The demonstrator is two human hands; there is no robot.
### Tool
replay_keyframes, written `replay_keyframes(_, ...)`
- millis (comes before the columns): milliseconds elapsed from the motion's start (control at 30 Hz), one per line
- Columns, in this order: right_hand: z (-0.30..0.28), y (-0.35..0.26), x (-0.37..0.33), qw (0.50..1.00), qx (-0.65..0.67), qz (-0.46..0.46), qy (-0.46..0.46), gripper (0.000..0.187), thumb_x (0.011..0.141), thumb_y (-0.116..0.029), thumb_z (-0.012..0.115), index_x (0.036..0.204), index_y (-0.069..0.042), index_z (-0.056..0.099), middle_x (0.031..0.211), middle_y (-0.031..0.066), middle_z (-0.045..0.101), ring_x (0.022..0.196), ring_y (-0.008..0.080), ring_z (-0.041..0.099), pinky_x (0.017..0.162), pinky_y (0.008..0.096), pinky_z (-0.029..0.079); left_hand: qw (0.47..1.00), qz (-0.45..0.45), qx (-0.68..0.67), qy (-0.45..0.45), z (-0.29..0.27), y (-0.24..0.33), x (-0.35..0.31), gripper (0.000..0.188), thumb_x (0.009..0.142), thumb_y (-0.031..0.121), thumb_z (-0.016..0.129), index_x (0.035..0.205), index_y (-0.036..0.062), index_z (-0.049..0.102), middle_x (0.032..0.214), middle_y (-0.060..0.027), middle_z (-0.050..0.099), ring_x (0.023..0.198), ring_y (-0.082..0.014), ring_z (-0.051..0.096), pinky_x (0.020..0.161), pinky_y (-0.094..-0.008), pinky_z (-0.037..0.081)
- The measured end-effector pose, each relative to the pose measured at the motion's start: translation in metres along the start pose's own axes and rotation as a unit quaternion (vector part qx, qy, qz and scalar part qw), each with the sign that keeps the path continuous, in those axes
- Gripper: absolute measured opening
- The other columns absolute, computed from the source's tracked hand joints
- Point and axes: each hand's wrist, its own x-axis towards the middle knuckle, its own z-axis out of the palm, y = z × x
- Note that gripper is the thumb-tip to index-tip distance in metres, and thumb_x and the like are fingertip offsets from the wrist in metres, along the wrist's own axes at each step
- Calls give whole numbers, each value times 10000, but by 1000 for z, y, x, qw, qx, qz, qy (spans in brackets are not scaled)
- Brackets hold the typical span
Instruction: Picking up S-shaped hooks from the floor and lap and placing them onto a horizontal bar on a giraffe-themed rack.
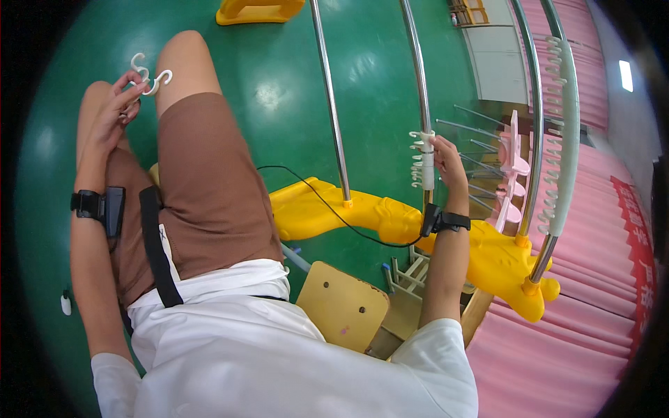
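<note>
My left hand [111, 118], raised above my thigh, has its fingers closed on a few white plastic hooks [163, 79], whose curved ends stick out past the fingertips. Farther right, my right hand [449, 161] reaches to a shiny metal pole [414, 52]. Its fingers pinch the topmost white hook ring [426, 137] round the pole. Below that ring, a stack of white hooks [417, 171] is threaded on the pole, their curved ends pointing left. Part of the grip is hidden behind the fingers.
Yellow plastic bases [313, 205] hold the poles. At right, a pale sleeved pole [568, 139] carries many hooks. A yellow chair [341, 306] stands beside me. A black cable [334, 212] crosses to my right wrist. Pink curtains [550, 348] and pink chairs [512, 157] are farther right.
</note>
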Motion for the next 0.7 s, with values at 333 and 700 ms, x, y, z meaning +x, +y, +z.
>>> replay_keyframes(333, 13, -16, -8, 999, -27, 12, 11, 363, 946, -271, 541, 1250, -73, 528, 831, -25, 623, 624, 56, 582, 505, 198, 431, 1000, 7, -11, -24, -2, -3, 5, 162, 889, 214, 632, 922, 137, 493, 861, 21, 574, 465, 1, 333, 404, -162, 211)
replay_keyframes(700, 18, -22, -2, 997, -70, 35, 2, 222, 938, -325, 535, 1050, -136, 566, 678, -78, 505, 524, 11, 424, 455, 177, 306, 1000, 3, 1, -25, -6, -4, 4, 175, 884, 227, 637, 930, 139, 494, 872, 20, 579, 466, 2, 320, 409, -162, 199)
